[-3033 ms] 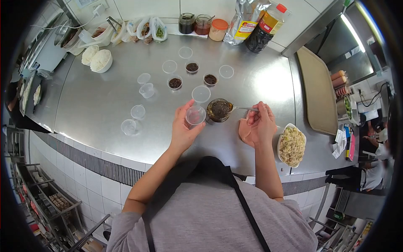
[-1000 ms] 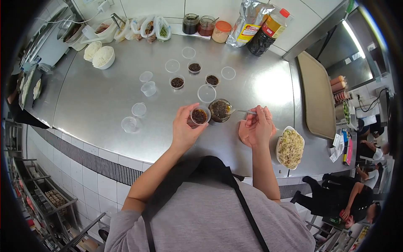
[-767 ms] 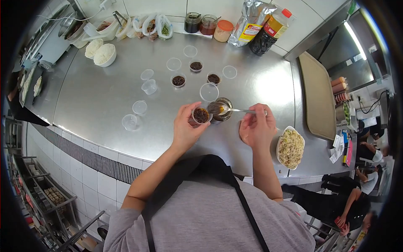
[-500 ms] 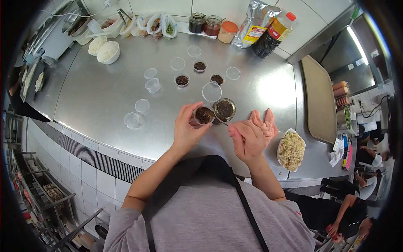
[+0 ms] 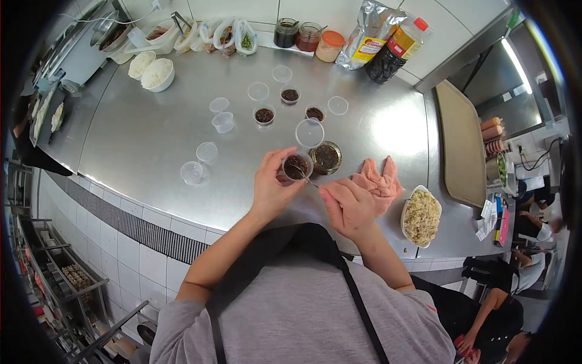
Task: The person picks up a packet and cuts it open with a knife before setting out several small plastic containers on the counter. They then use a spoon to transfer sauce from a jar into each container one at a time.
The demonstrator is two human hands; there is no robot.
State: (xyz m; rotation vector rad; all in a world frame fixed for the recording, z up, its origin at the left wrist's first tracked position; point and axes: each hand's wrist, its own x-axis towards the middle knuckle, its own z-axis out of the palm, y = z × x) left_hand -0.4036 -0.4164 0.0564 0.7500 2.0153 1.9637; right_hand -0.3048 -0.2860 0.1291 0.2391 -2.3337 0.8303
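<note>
My left hand (image 5: 271, 187) grips a small clear plastic cup (image 5: 308, 160) with dark, chunky sauce inside. The fingers of my right hand (image 5: 347, 203) are closed around the handle of a metal spoon (image 5: 308, 180), whose tip is in that cup. Just right of the cup stands an open glass jar (image 5: 337, 165) of dark sauce. Behind them lies a round clear lid (image 5: 310, 133). Farther back, three similar cups hold dark sauce, one of them the left cup (image 5: 264, 123). A crumpled pink cloth (image 5: 380, 179) lies beyond my right hand.
Clear cups (image 5: 191, 173) and lids (image 5: 207, 151) lie on the steel counter (image 5: 139, 133) at left. A bowl of fried rice (image 5: 421, 217) is at right, near a large tray (image 5: 459, 145). Rice bowls (image 5: 159, 82), jars (image 5: 309, 37) and a bottle (image 5: 388, 57) line the back. Co-workers (image 5: 491, 309) are at right.
My right hand has moved slightly left, bringing the spoon from beside the jar into the cup. My left hand still holds the cup. A co-worker at right has shifted.
</note>
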